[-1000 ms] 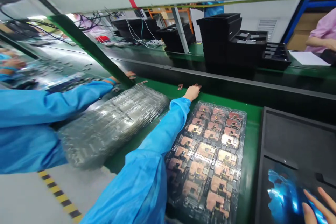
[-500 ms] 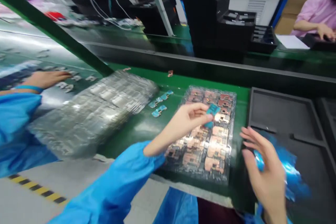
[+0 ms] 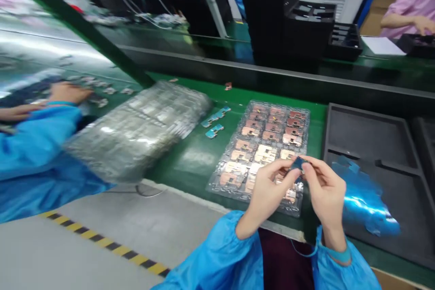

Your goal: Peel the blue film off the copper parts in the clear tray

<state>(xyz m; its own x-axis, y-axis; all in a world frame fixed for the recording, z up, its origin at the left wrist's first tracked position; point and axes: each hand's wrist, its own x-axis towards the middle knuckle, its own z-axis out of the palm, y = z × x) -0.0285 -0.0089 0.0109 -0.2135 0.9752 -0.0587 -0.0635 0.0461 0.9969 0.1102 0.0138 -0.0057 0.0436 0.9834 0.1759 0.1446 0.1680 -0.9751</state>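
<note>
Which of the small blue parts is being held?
The small blue part pinched between the left hand and right hand; the other blue parts lie loose on the green table.

Left: plastic tray stack (image 3: 139, 131) and slanted green post (image 3: 91, 38) blocked passage | Middle: green bench (image 3: 190, 158) lay open between stack and filled tray (image 3: 217, 186), two blue pieces (image 3: 215, 131) toward its far end | Right: narrow strip ran beside black tray (image 3: 370, 131), right hand (image 3: 328, 190) obstructing its near part | Far: black ledge (image 3: 288, 84) barred reach
</note>
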